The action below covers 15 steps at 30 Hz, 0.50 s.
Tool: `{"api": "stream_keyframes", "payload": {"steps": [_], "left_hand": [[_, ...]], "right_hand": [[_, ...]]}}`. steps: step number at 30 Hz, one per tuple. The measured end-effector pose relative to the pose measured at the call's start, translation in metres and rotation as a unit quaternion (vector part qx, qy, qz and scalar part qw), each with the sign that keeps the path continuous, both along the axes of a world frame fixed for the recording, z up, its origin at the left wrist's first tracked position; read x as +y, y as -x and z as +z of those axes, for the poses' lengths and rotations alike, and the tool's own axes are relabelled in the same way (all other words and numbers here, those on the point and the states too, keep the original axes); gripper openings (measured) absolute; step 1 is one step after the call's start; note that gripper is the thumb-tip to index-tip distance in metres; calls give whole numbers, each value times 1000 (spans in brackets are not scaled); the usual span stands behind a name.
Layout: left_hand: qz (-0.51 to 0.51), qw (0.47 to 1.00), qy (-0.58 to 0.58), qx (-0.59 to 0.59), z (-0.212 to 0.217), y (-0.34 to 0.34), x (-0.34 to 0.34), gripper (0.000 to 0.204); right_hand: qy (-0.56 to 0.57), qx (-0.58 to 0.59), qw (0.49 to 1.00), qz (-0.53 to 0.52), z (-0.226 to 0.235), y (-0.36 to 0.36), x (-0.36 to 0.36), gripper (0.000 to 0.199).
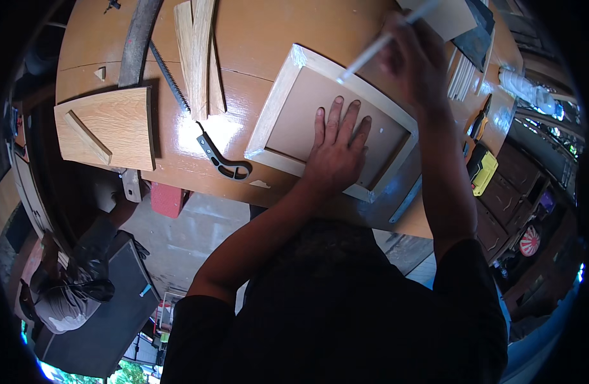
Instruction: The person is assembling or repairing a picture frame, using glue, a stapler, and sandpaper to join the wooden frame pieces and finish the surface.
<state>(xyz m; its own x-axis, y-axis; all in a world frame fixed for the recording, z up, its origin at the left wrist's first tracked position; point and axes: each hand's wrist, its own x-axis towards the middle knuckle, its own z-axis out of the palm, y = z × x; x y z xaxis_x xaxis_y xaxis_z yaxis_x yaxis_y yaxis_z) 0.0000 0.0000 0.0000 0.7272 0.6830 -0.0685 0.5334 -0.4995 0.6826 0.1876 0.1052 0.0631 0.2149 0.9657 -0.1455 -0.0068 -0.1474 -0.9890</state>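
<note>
A wooden picture frame (pixel 275 109) lies back side up on the brown table, with a brown backing board (pixel 307 102) set inside it. Whitish patches show at some of the frame's corners. My left hand (pixel 338 150) rests flat on the backing board, fingers spread. Above the frame's right part, my right hand (pixel 419 67) is closed round a slender pale stick (pixel 366 59). Motion blurs the stick, so its exact kind is unclear. Its lower tip is at the frame's far rail; I cannot tell whether it touches the wood.
A handsaw (pixel 221 160) and wooden strips (pixel 195 57) lie left of the frame on the table (pixel 256 32). Farther left is a wooden board (pixel 125 121). Pliers (pixel 479 118) and a yellow tool (pixel 484 169) lie at the right edge. Another person (pixel 70 301) is at lower left.
</note>
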Motion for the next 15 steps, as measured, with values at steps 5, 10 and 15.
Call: {"api": "stream_keyframes", "payload": {"steps": [5, 10, 15], "left_hand": [[15, 1000, -22, -10, 1, -1, -2, 55], [7, 999, -48, -6, 0, -7, -4, 57], [16, 995, -100, 22, -1, -3, -1, 58]], "right_hand": [[-70, 192, 970, -131, 23, -38, -65, 16], [-74, 99, 947, -298, 15, -73, -132, 19], [-27, 40, 917, -395, -8, -98, -185, 27]]}}
